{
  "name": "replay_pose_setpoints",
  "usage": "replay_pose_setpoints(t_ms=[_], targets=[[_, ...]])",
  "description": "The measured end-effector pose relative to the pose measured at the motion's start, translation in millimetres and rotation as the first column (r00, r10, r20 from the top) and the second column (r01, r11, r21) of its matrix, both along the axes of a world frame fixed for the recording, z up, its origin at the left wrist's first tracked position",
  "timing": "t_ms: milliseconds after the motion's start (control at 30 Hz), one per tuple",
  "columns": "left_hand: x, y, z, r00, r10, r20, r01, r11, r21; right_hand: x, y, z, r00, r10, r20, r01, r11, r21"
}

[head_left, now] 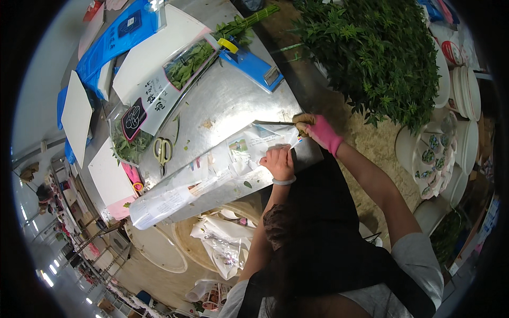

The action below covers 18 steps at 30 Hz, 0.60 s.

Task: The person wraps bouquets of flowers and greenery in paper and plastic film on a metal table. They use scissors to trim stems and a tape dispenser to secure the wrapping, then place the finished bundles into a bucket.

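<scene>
A long roll wrapped in printed newspaper and clear film (206, 175) lies slantwise along the near edge of the metal table (222, 99). My bare left hand (279, 162), a pale band at its wrist, grips the roll near its right end with curled fingers. At that same end is my right hand (318, 129) in a pink glove with soiled brown fingers. It is closed around a slim dark tool (274, 123) lying along the paper's upper edge; its exact kind is unclear. What the wrap holds is hidden. Scissors with pale handles (163, 153) lie beyond the roll.
Farther back are a printed flower sleeve with leafy stems (155, 99), a blue tape dispenser (254, 69) and a blue plastic package (115, 43). Dense green foliage (370, 55) stands right of the table. Below its near edge, a round tub (179, 242) holds crumpled wrapping (226, 242).
</scene>
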<state>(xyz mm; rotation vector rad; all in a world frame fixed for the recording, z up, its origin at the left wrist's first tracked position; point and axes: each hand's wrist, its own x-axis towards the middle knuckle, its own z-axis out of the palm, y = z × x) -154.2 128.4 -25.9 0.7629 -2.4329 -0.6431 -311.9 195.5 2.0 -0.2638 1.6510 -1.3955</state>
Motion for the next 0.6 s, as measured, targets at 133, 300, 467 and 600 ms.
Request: replay_pose_setpoints(t_ms=[133, 300, 467, 600], targets=[[0.3, 1.6, 1.7, 1.0, 0.019, 0.014, -0.019, 1.0, -0.017, 0.0, 14.7, 16.9, 0.581, 0.192, -0.791, -0.251, 0.967, 0.05], [0.1, -2.1, 3.4, 0.999, -0.021, -0.034, 0.022, 0.999, 0.048, -2.0, 9.2, 30.7, 0.022, 0.251, -0.968, -0.582, 0.79, 0.192], [5.5, -7.5, 12.4, 1.0, 0.014, 0.009, -0.015, 0.995, 0.094, -16.3, -9.3, 10.8, 0.129, 0.365, -0.922, -0.629, 0.749, 0.208], [5.3, -17.7, 22.9, 0.998, 0.04, 0.058, -0.035, 0.996, -0.086, -21.1, -14.6, 8.5, 0.168, 0.387, -0.907, -0.656, 0.73, 0.19]])
